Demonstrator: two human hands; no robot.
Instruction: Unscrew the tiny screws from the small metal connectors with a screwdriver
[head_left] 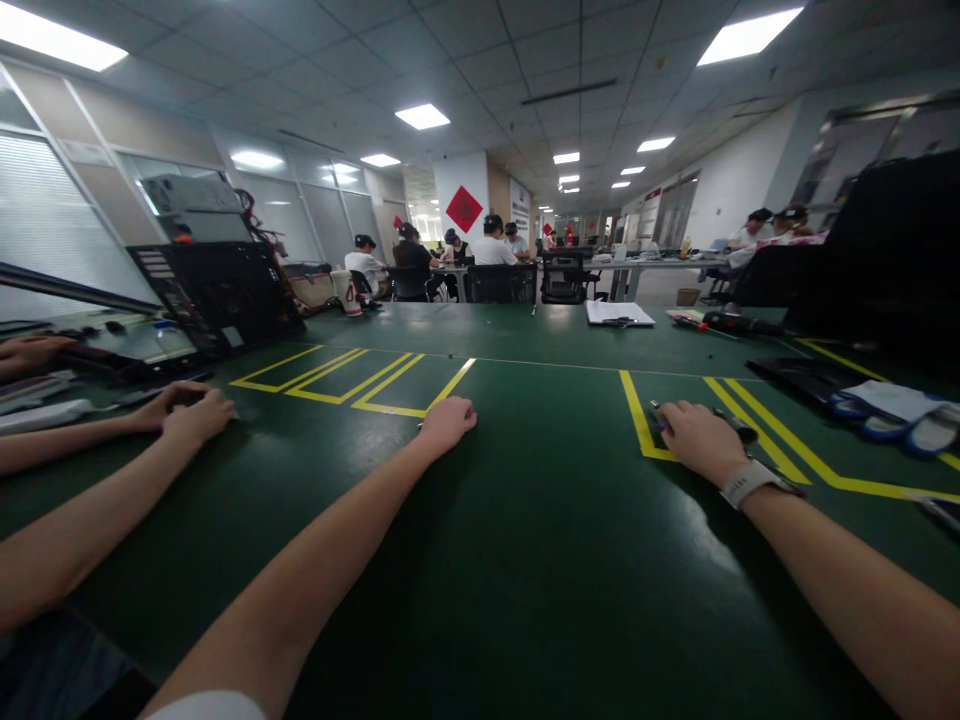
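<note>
On the green table (525, 560), my left hand (448, 425) rests with curled fingers at the right edge of a yellow tape outline (390, 410). A small bit of something shows beside its fingers, too little to name. My right hand (699, 438), with a pale watch (752, 482) at the wrist, is over another yellow tape outline (636, 415). Its fingers bend around a dark object that they mostly hide. A dark cylindrical part (739, 427) lies just right of that hand.
A co-worker's hands (196, 412) are at the left. Behind them stands an open computer case (225, 290). Papers (619, 313), a power drill (742, 325), blue-handled items (885, 422) and a dark monitor (892, 250) occupy the back and right. People sit at farther tables.
</note>
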